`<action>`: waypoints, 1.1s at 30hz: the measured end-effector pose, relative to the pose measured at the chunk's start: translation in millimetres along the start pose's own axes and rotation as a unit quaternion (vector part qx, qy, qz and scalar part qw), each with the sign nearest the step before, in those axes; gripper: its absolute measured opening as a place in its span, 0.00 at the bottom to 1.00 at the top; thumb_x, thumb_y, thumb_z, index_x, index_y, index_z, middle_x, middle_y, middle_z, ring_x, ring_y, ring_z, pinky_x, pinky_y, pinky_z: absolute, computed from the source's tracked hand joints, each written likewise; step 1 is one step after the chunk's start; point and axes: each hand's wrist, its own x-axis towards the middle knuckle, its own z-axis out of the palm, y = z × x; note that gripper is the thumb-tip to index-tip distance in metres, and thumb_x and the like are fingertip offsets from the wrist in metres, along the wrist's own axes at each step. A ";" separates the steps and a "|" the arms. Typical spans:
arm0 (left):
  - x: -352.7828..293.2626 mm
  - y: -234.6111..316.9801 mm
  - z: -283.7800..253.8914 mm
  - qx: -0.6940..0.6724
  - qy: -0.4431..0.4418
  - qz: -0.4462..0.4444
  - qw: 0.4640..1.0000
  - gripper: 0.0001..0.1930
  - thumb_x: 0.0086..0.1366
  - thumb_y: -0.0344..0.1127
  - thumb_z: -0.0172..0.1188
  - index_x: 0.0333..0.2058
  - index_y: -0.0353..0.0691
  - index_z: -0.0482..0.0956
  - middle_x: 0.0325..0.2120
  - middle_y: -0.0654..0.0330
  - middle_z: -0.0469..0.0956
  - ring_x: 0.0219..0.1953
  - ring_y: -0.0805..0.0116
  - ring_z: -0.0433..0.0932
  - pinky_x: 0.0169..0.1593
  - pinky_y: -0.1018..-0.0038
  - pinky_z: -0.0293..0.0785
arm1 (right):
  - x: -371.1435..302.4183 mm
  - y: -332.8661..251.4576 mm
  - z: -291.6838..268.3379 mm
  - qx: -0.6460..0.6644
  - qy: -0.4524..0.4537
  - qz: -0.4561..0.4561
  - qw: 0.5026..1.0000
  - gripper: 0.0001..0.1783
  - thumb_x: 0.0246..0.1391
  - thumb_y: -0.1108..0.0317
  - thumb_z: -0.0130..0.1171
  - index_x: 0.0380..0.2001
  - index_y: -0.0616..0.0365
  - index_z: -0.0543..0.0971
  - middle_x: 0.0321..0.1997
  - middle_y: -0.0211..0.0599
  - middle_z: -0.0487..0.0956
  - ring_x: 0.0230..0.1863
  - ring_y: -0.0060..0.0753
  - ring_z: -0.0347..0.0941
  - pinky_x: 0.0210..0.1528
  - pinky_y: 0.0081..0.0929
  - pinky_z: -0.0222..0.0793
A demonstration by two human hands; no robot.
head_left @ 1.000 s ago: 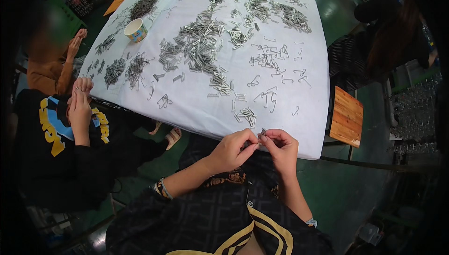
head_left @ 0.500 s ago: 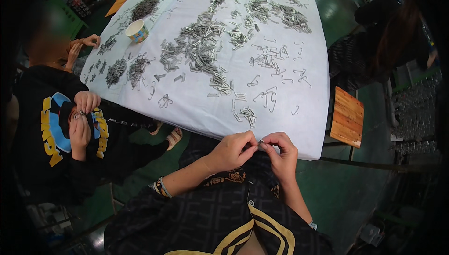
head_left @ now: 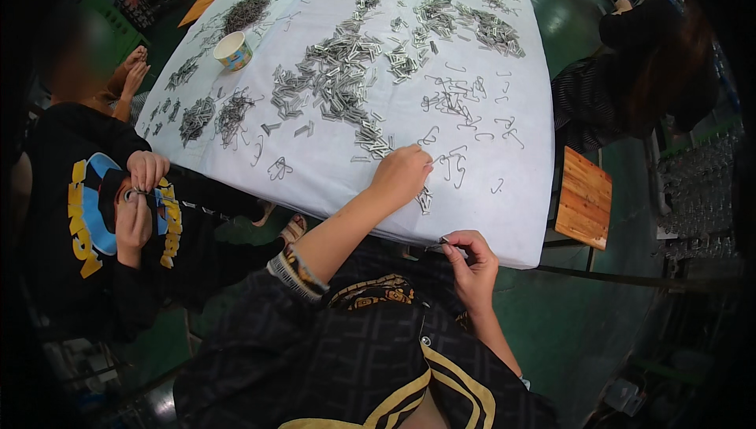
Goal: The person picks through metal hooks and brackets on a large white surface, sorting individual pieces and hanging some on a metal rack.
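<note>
My left hand (head_left: 402,174) reaches over the near part of the white-covered table, fingers curled together and pointing down. It covers part of a small group of short metal channel-shaped pieces (head_left: 425,201); what its fingertips hold, if anything, is hidden. At the table's near edge my right hand (head_left: 474,265) pinches a small thin metal piece (head_left: 435,248) between thumb and fingers. Bent wire hooks (head_left: 453,164) lie just right of my left hand. Beyond it a large heap of the metal channel pieces (head_left: 339,67) spreads up the table.
A white cloth (head_left: 354,201) covers the table. A paper cup (head_left: 233,51) stands on the left, near dark piles of small parts (head_left: 197,120). A co-worker's hands (head_left: 138,212) work at the left; another person sits at the right beyond a wooden stool (head_left: 584,197).
My left hand has left my right hand and moved forward onto the small group of metal pieces. My right hand stays near the table edge with the small metal piece.
</note>
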 end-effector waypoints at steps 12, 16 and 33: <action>41.2 17.4 29.2 0.268 -0.087 0.062 0.958 0.04 0.49 0.28 0.57 0.22 0.36 0.80 0.22 0.55 0.77 0.25 0.58 0.80 0.29 0.69 0.78 | -14.2 10.1 4.0 0.070 0.010 0.041 0.997 0.02 0.51 0.80 0.60 0.30 0.67 0.77 0.32 0.36 0.78 0.35 0.25 0.74 0.41 0.21 0.69; 32.7 8.5 10.9 0.081 -0.074 -0.024 0.994 0.04 0.50 0.26 0.58 0.23 0.34 0.80 0.24 0.54 0.79 0.25 0.62 0.80 0.27 0.71 0.76 | -17.5 15.7 5.2 0.073 0.008 0.046 0.996 0.03 0.51 0.79 0.60 0.30 0.67 0.77 0.32 0.36 0.78 0.34 0.24 0.74 0.41 0.20 0.68; -80.9 54.2 -37.2 -0.431 -0.099 -0.146 0.885 0.03 0.61 0.26 0.56 0.34 0.34 0.73 0.30 0.64 0.73 0.32 0.79 0.70 0.37 0.81 0.67 | -8.1 21.3 14.6 0.066 0.008 0.067 0.996 0.04 0.49 0.79 0.61 0.30 0.67 0.77 0.32 0.35 0.78 0.35 0.23 0.73 0.41 0.21 0.68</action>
